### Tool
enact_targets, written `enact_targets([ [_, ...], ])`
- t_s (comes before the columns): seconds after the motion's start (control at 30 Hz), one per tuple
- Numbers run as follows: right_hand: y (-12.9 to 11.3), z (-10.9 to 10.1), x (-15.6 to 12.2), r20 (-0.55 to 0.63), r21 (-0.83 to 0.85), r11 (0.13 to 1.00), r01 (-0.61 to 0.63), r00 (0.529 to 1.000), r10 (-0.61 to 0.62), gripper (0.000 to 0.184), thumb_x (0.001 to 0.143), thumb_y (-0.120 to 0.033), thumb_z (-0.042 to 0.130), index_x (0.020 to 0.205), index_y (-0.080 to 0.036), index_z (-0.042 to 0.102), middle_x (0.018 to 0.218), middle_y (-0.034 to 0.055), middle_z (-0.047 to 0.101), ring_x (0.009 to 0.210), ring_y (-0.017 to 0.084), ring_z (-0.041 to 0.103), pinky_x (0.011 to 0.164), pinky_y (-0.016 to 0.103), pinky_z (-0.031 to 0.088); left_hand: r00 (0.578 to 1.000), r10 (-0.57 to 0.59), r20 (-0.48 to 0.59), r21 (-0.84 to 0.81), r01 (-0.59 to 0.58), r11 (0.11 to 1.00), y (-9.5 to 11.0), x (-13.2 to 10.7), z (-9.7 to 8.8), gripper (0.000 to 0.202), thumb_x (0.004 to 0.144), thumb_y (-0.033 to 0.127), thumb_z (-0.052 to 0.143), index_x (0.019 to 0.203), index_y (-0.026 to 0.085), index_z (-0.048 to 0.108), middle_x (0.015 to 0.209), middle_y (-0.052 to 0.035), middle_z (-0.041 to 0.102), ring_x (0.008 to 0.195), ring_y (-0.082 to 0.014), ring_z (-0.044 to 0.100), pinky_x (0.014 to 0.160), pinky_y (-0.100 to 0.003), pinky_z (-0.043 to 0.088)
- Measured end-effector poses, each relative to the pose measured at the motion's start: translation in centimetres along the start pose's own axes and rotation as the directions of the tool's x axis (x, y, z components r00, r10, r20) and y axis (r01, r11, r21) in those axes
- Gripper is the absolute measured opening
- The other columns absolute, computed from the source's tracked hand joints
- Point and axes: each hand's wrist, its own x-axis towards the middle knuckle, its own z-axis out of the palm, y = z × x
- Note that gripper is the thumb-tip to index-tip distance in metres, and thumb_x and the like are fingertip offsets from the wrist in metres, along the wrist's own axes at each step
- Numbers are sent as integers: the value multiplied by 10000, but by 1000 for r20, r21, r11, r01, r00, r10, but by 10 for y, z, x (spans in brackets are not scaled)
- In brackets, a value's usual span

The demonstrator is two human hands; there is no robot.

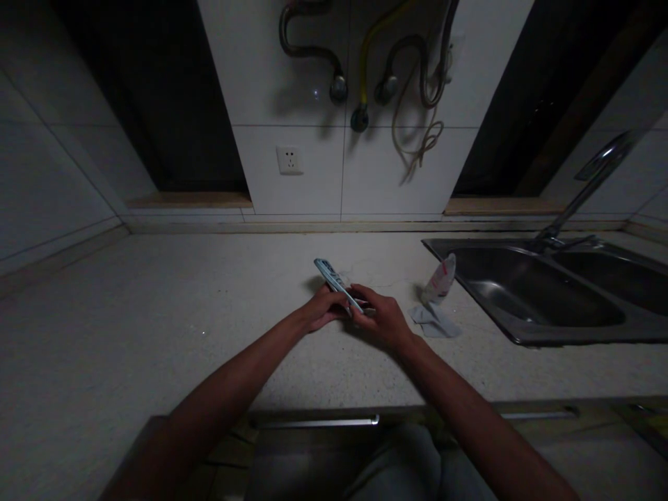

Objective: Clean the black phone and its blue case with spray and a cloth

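Head view: mid-frame, the left hand (324, 307) and right hand (380, 316) grip a pale-blue phone (335, 281) — both closed around its lower part, its top tilting toward the upper left. Right of centre — a packet (441, 280) near a pale sheet (437, 324).

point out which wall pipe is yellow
The middle yellow tubular pipe, running down to a dark green fitting; the left bent brownish pipe and right bent brownish pipe flank it.

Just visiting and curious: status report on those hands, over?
Left hand, right hand: both holding phone. Phone tilted. Pouch off to the right, not blocking.
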Motion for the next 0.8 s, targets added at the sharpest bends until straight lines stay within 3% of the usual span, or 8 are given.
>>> enact_targets([
  [0.1, 2, 1, 3, -21, 120, 988, -99, 995, 103, 537, 849, -421, 680, 1332, -203, 598, 1235, 144, 708, 1054, 284, 712, 918, 445, 575, 999, 0, -35, -76, -3, 997, -3, 6, -4, 247, 516, 110, 638, 761, 132, 614, 824, -87, 707, 796, -237, 667, 740, -388, 549],
  [0.23, 2, 0, 5, 30, 50, 993, -111, 994, 110, 553, 846, -482, 675, 1302, -172, 626, 1274, 179, 686, 1118, 321, 684, 981, 495, 525, 998, -7, -65, -170, -5, 985, -6, 14, -14, 264, 496, 78, 569, 745, 123, 642, 789, -72, 697, 772, -203, 644, 726, -350, 550],
  [0.4, -5, -4, 4, 112, -199, 980, 6, 994, 17, 424, 954, -426, 549, 1305, -196, 611, 1176, 137, 739, 1005, 277, 717, 851, 377, 533, 998, -63, -33, -191, 55, 980, -2, 13, -17, 271, 510, 48, 549, 750, 126, 648, 769, -55, 676, 736, -177, 620, 663, -302, 528],
  [0.57, -13, 0, 2, 195, -505, 844, 182, 976, -94, 303, 1015, -338, 437, 1141, -156, 643, 996, 137, 770, 766, 203, 711, 625, 267, 444, 991, -132, 15, -176, 133, 975, 1, 10, -18, 257, 528, 39, 552, 750, 130, 645, 778, -46, 665, 728, -162, 595, 716, -330, 537],
  [0.8, -14, 4, 0, 145, -573, 761, 304, 952, -271, 336, 1044, -329, 366, 973, -145, 638, 821, 120, 740, 677, 170, 660, 535, 268, 344, 980, -160, 123, -168, 179, 970, 2, 10, -24, 300, 531, 41, 550, 801, 123, 653, 841, -62, 684, 765, -168, 603, 746, -329, 523],
])
